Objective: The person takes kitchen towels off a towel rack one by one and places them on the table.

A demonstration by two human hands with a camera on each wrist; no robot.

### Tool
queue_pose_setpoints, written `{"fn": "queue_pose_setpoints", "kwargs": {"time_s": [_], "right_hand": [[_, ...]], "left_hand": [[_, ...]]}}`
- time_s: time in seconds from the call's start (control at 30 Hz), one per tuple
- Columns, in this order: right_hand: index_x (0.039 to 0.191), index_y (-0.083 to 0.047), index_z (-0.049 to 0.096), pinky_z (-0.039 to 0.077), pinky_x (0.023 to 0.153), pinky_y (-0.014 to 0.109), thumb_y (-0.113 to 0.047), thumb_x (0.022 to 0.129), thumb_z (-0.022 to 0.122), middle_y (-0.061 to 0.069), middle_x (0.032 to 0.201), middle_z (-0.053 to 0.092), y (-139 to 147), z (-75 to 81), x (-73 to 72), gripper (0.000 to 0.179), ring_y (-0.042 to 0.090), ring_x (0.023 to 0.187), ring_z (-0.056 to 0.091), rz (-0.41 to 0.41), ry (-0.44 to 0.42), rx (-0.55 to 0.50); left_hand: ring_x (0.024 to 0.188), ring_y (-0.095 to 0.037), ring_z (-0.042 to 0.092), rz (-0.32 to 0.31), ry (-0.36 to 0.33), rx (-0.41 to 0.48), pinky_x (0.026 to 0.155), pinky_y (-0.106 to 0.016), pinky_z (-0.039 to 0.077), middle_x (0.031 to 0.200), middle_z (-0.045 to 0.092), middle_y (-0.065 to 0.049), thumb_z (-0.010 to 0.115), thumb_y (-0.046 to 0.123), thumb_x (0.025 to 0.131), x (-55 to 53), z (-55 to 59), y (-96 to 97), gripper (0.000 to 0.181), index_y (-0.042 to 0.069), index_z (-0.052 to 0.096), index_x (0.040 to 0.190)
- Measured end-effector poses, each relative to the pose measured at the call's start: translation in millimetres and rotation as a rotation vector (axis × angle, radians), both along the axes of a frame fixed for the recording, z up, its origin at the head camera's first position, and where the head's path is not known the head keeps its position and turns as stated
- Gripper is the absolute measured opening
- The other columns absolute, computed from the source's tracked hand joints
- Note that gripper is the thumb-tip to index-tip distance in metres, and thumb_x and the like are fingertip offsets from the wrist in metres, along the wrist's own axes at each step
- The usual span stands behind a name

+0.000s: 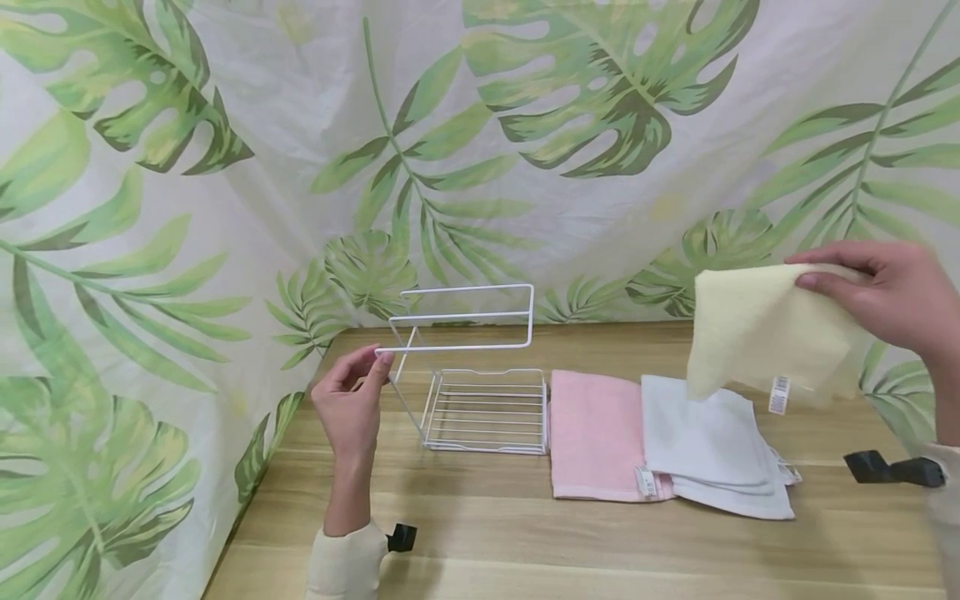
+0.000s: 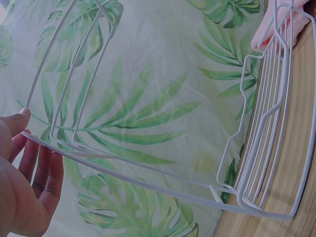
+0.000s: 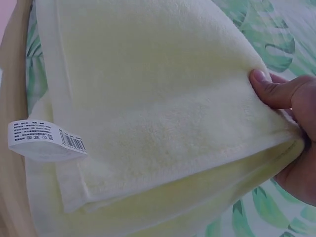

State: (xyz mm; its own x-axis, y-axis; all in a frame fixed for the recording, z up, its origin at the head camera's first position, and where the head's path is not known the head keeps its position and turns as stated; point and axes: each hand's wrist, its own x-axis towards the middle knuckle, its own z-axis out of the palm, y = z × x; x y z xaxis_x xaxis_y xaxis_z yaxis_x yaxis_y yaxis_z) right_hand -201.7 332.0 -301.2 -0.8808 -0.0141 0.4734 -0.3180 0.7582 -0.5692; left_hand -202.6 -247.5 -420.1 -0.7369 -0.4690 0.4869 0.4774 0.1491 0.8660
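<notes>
A white wire rack [image 1: 487, 417] stands on the table with its open bars facing right. My left hand [image 1: 351, 400] pinches the rack's upper front corner between thumb and fingers; the left wrist view shows the thumb [image 2: 17, 121] on the bar. At the right, my right hand [image 1: 888, 292] holds a folded pale yellow towel [image 1: 757, 325] in the air by its upper edge. A printed label [image 3: 47, 138] hangs from the towel's side. Below and left of it, a folded pink towel [image 1: 600, 433] lies beside the rack, partly covered by a folded white towel [image 1: 701, 433].
The wooden table [image 1: 487, 533] backs onto a leaf-printed curtain [image 1: 300, 125], which also runs along its left side. A black mount [image 1: 401, 537] sits at the left wrist, another black mount [image 1: 892, 469] at the right.
</notes>
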Motion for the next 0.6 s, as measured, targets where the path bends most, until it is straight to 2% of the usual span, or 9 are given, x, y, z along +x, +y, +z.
{"fn": "queue_pose_setpoints", "kwargs": {"time_s": [0.07, 0.13, 0.23, 0.3, 0.47, 0.6], "right_hand": [[0.106, -0.014, 0.086, 0.045, 0.047, 0.011, -0.004, 0.094, 0.082, -0.052, 0.085, 0.062, 7, -5.5, 5.5, 0.016, -0.008, 0.054, 0.059, 0.003, 0.000, -0.026], [0.103, -0.024, 0.086, 0.045, 0.044, 0.013, -0.002, 0.094, 0.081, -0.052, 0.084, 0.061, 13, -11.3, 10.6, 0.025, -0.004, 0.048, 0.058, -0.001, -0.008, -0.038], [0.102, -0.038, 0.082, 0.048, 0.041, 0.014, 0.001, 0.096, 0.077, -0.049, 0.082, 0.062, 23, -20.3, 18.6, 0.040, -0.002, 0.045, 0.059, 0.006, -0.023, -0.057], [0.102, -0.045, 0.078, 0.049, 0.042, 0.013, 0.005, 0.098, 0.073, -0.046, 0.081, 0.064, 31, -27.8, 23.2, 0.050, -0.003, 0.046, 0.061, 0.047, -0.027, -0.080], [0.108, -0.048, 0.076, 0.053, 0.044, 0.013, 0.012, 0.100, 0.065, -0.038, 0.083, 0.070, 47, -45.5, 32.8, 0.062, -0.003, 0.049, 0.065, 0.152, -0.061, -0.180], [0.108, -0.046, 0.077, 0.054, 0.043, 0.016, 0.014, 0.099, 0.064, -0.036, 0.083, 0.072, 56, -56.9, 38.7, 0.062, -0.001, 0.049, 0.067, 0.172, -0.079, -0.206]], "left_hand": [[0.071, -0.003, 0.072, 0.003, 0.001, -0.003, 0.065, -0.019, 0.066, 0.085, 0.079, 0.010, 0.089, 0.007, 0.089, -0.1, -0.1, 0.2, 0.030, -0.014, 0.077, 0.107], [0.071, -0.003, 0.072, 0.007, -0.001, -0.005, 0.065, -0.019, 0.066, 0.085, 0.079, 0.010, 0.089, 0.007, 0.089, -0.4, 0.1, 0.4, 0.029, -0.013, 0.077, 0.107], [0.071, -0.004, 0.071, 0.013, -0.008, -0.007, 0.065, -0.018, 0.066, 0.085, 0.079, 0.010, 0.089, 0.008, 0.089, -0.7, 1.6, 1.0, 0.028, -0.012, 0.078, 0.106], [0.070, -0.004, 0.071, 0.014, -0.013, -0.009, 0.065, -0.018, 0.065, 0.084, 0.079, 0.010, 0.089, 0.008, 0.089, -0.8, 2.6, 1.3, 0.027, -0.011, 0.078, 0.106], [0.069, -0.004, 0.071, 0.014, -0.019, -0.005, 0.065, -0.019, 0.066, 0.083, 0.078, 0.010, 0.089, 0.007, 0.089, -0.6, 3.7, 1.4, 0.027, -0.011, 0.078, 0.106], [0.070, -0.004, 0.071, 0.012, -0.024, 0.002, 0.065, -0.018, 0.065, 0.083, 0.078, 0.010, 0.089, 0.007, 0.089, -0.7, 3.5, 1.6, 0.028, -0.012, 0.078, 0.106]]}}
